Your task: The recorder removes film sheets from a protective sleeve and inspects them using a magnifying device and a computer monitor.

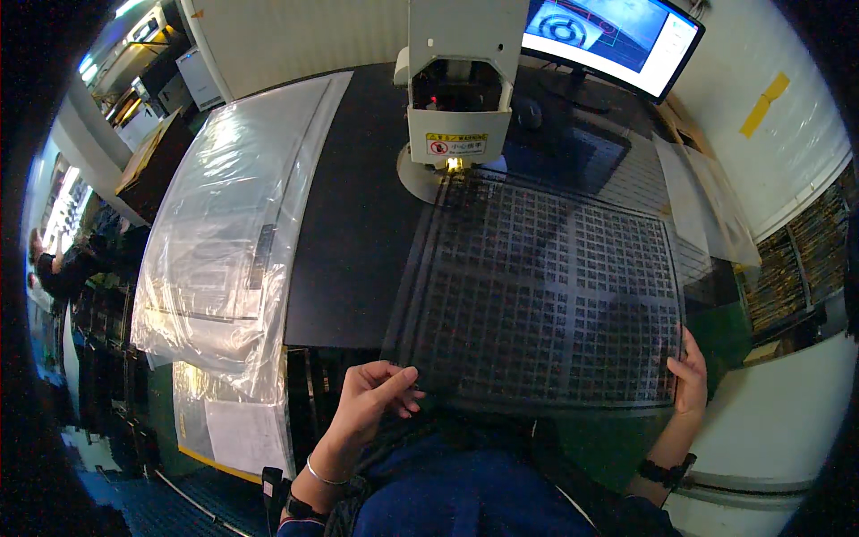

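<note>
A large dark, see-through film sheet (pixel 564 286) with a grid of small square patterns stretches in front of me. My left hand (pixel 380 394) pinches its near left corner between thumb and fingers. At the near right corner, my right hand (pixel 689 376) grips the edge, thumb on top. The sheet's far edge reaches under the head of a white machine (pixel 461 134), where a small yellowish light glows. Its near part hangs over the table's front edge.
Clear plastic sleeves (pixel 233 224) lie on the black table (pixel 353 251) to the left. A monitor (pixel 617 40) and a mouse (pixel 530 114) are at the back right. Pale sheets (pixel 693 192) lie along the right side. Another person (pixel 67 264) is far left.
</note>
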Motion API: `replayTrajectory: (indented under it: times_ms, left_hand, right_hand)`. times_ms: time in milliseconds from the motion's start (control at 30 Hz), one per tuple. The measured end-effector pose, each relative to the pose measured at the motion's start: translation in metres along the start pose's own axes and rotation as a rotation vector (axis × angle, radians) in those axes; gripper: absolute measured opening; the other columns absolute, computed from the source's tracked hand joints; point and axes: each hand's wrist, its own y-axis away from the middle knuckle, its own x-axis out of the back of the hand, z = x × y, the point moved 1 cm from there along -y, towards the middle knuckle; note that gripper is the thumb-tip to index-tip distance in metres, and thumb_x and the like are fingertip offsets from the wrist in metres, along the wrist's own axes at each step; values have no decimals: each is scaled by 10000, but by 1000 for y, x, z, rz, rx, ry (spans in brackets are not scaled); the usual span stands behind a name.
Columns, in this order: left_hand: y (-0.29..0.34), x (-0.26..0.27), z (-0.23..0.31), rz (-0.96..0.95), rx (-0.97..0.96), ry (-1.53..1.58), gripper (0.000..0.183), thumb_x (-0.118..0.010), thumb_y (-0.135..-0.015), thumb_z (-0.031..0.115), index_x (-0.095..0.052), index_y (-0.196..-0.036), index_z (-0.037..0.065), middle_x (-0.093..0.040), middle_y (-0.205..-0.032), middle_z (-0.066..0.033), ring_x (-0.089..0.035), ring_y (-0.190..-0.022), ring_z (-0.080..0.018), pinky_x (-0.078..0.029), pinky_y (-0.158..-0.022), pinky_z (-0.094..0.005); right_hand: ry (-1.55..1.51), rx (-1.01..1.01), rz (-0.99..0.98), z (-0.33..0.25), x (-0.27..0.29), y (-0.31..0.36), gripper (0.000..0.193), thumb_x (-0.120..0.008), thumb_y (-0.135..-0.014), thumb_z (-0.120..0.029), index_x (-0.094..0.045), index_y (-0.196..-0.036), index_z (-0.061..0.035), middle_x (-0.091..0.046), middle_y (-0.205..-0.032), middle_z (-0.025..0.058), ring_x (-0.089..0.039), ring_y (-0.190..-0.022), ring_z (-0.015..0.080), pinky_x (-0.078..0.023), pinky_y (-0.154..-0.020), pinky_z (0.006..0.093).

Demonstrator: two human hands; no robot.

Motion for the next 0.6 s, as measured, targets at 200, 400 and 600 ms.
replayTrajectory:
  times_ms: [200, 400, 600]
  left_hand:
    - [-1, 0, 1, -6, -13, -18, 227, -620, -820, 192, -591, -742, -19, -625, -675, -129, -596, -532, -124, -471, -452, -202]
    - [-1, 1, 0, -5, -23, -8, 234, -620, -821, 193, -588, -740, -25, -621, -662, -120, -596, -531, -126, -469, -452, -205]
    - [2, 8, 1, 89, 75, 62, 456, -462, -889, 389, -578, -830, -48, -622, -710, -153, -601, -546, -181, -474, -485, -250]
  right_hand:
    - [-16, 9, 7, 0, -1, 0, 664, -603, -639, -32, -379, -1262, 10, -567, -1088, 102, -575, -941, 206, -452, -851, 317]
    - [-15, 2, 9, -1, -3, 1, 658, -596, -640, -36, -380, -1259, 13, -566, -1087, 107, -577, -938, 215, -455, -850, 325]
    - [-4, 10, 34, 5, 7, 0, 701, -603, -634, -48, -351, -1285, 20, -553, -1110, 113, -567, -952, 228, -444, -862, 329]
